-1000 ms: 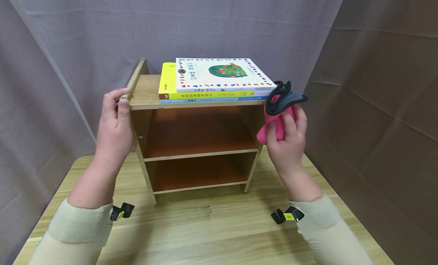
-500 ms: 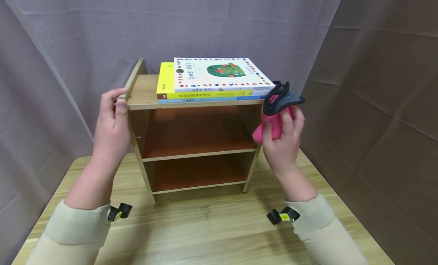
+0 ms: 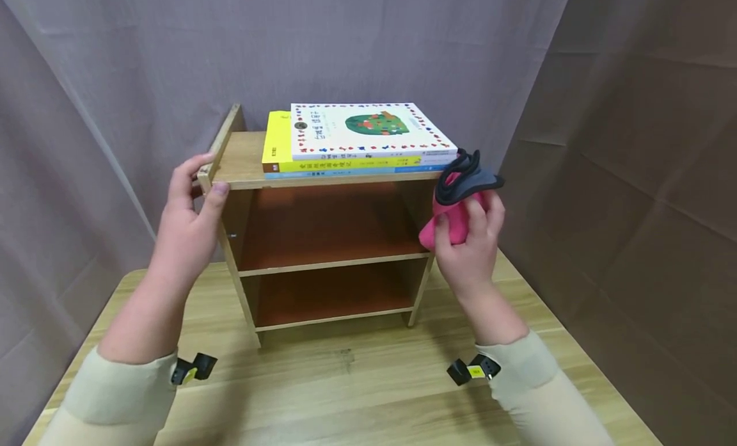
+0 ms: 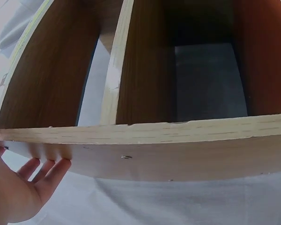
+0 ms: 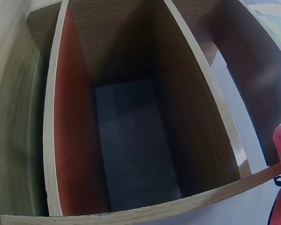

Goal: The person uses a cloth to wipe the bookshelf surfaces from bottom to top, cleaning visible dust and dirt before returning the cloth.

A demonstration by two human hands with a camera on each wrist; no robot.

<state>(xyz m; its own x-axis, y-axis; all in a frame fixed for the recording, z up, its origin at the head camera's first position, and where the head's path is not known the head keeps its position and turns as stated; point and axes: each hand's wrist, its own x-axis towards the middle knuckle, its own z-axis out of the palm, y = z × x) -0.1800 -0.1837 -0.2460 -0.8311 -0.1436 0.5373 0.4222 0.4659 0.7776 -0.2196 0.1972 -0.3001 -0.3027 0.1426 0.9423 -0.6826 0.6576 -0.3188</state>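
A small wooden shelf (image 3: 322,225) stands upright on the table. My left hand (image 3: 187,231) grips its top left corner, thumb on the front edge; in the left wrist view the fingers (image 4: 54,176) lie along the outer side panel. My right hand (image 3: 472,257) pinches a soft pink cloth item (image 3: 453,227) with a dark grey, black-edged part folded over the top. This item overlaps the shelf's top right corner in the head view; only its pink side shows at the right border of the right wrist view. My right hand is out of sight there.
On the shelf's top lie a white picture book (image 3: 328,135), a yellow book (image 3: 276,139) and a blue book (image 3: 305,175), stacked flat. Below are open compartments with reddish-brown boards. The wood-grain table (image 3: 345,401) is bordered by grey cloth curtains (image 3: 368,49).
My left thumb has slid from the top of the side panel to the front edge at the corner. My right hand and the pink cloth item have shifted slightly left and lower.
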